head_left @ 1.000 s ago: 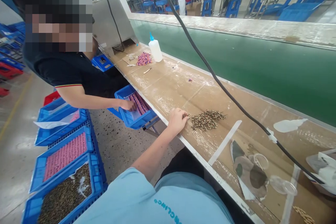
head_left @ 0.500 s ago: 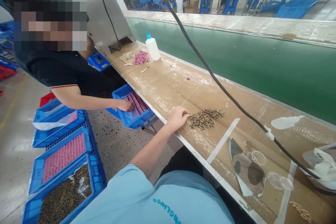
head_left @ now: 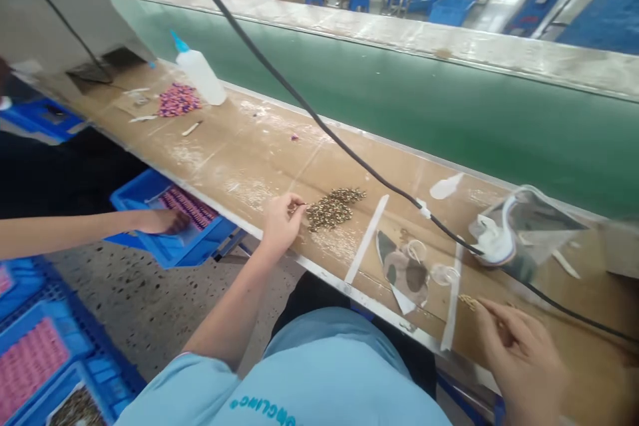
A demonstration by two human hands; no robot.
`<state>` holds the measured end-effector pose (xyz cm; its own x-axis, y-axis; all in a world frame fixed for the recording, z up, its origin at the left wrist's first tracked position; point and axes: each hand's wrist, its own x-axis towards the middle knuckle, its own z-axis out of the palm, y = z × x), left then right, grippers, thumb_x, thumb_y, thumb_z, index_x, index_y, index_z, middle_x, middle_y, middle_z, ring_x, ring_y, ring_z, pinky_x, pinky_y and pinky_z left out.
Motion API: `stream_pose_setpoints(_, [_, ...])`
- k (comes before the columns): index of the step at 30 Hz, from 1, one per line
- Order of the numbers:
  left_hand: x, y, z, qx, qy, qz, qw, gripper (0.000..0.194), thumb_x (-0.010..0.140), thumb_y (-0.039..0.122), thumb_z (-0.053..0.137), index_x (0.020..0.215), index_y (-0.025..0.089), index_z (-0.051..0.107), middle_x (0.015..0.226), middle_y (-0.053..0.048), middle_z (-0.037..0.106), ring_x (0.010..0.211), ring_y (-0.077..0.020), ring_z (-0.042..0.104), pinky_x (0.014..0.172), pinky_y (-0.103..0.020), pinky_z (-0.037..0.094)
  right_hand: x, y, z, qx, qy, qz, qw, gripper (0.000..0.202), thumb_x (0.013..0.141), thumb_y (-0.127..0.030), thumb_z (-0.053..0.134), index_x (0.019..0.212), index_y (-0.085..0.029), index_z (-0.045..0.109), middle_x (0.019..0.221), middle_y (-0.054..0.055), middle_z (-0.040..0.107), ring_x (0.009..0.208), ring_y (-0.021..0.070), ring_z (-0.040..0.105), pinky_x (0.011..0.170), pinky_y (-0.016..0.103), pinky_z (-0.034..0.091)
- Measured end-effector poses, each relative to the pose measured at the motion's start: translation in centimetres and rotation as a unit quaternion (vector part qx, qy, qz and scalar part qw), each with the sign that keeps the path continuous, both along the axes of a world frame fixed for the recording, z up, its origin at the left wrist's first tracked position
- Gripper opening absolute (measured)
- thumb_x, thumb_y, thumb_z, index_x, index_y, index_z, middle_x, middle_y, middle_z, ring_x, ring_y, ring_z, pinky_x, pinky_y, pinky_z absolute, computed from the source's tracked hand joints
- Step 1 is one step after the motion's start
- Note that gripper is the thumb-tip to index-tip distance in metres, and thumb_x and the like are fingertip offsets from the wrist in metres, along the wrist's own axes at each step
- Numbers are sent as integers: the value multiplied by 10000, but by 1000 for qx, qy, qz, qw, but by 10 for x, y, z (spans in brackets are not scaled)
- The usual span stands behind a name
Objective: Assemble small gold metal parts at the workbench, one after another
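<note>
Left hand (head_left: 282, 223): resting over the near edge of the brown-topped workbench (head_left: 234, 163), holding thumb and forefinger together, apparently pinching a small dark piece (head_left: 291, 208), too small to identify.
Right hand (head_left: 536, 353): curling its fingers at the right end of the bench, pointing the fingertips left; possibly pinching something, but not showing it, so impossible to tell.
Tan cluster (head_left: 468, 301): lying just left of the right fingertips, touching or nearly so; stretching its short long axis from upper left down toward that hand; sitting far nearer to the right hand than to the left.
Dark-and-gold pile (head_left: 332, 210): lying immediately right of the left fingertips, spreading lengthwise away from them toward the belt side; sitting much nearer to the left hand.
Between both hands: lying in order from the pile, a white tape strip (head_left: 368, 236), a stained plastic sheet (head_left: 403, 279), clear plastic cups (head_left: 445, 274).
Black cable (head_left: 299, 103): slanting across the view, passing beyond both hands.
Co-worker's hand (head_left: 172, 221): resting inside a blue crate (head_left: 172, 256), well left of the left hand.
Pink-and-purple pile (head_left: 178, 100): sitting farther up the bench, beside a white squeeze bottle (head_left: 202, 78).
Green conveyor belt (head_left: 399, 93): running along the far side.
</note>
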<state>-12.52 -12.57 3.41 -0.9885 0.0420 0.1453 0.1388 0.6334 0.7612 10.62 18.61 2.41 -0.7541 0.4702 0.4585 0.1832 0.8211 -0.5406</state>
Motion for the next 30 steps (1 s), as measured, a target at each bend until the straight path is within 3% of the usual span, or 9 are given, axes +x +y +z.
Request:
stream_pose_setpoints(2, [15,14,1,134,-70,-43,988,82,759,234,583,814,184,616,772,-27,647,737,-171,581,736,-318,462,-9,-10,3,41,-20,-11,999,248,850,-437,583,843,-220,703,737,22,626,560,129,504,541,278,401])
stream_pose_setpoints(4, [34,33,2,241,-166,-112,950,136,736,260,629,841,175,642,815,-30,666,762,-157,600,740,-294,470,-17,-16,7,59,-25,-9,998,299,866,-471,546,842,-216,700,717,20,632,564,129,527,519,267,396])
stream_pose_setpoints(7, [62,65,-1,342,-295,-167,876,172,687,278,710,798,160,654,743,-11,652,664,-115,579,698,-264,469,-23,-21,12,67,-23,-9,997,293,875,-465,537,845,-220,696,727,18,647,554,123,531,501,259,388])
stream_pose_setpoints(10, [81,93,-11,435,-368,-189,800,252,646,314,769,770,146,628,709,-7,644,637,-100,583,677,-255,471,-28,-27,15,85,-14,14,996,203,875,-393,567,856,-233,691,775,14,662,577,116,545,520,251,396])
stream_pose_setpoints(13, [89,112,-21,497,-403,-183,746,314,625,346,796,767,138,609,753,-31,679,663,-102,602,663,-244,464,-38,-35,15,163,11,60,985,116,863,-309,604,862,-240,698,788,11,672,670,129,575,624,258,414])
stream_pose_setpoints(17, [90,122,-31,531,-391,-185,729,337,612,345,815,773,136,605,768,-42,710,692,-107,618,675,-239,464,-56,-43,15,251,15,91,963,102,856,-287,626,890,-235,708,760,6,676,665,135,523,711,300,365])
stream_pose_setpoints(21, [91,122,-36,532,-378,-207,729,328,637,349,803,788,137,604,840,-55,724,663,-104,625,693,-268,490,-69,-44,15,275,6,104,956,108,871,-292,610,853,-249,707,726,-4,663,655,134,477,725,312,319])
stream_pose_setpoints(27, [94,121,-38,538,-367,-201,732,345,644,377,796,790,136,597,640,-10,671,623,-121,641,665,-269,503,-75,-39,16,290,19,82,953,133,873,-283,602,797,-210,683,742,15,660,679,142,484,727,309,319])
stream_pose_setpoints(30, [94,121,-39,542,-359,-194,734,341,623,356,814,770,130,606,670,-6,668,628,-100,629,645,-239,494,-77,-34,18,304,9,69,950,151,875,-281,592,771,-194,660,750,24,649,690,147,487,736,309,323])
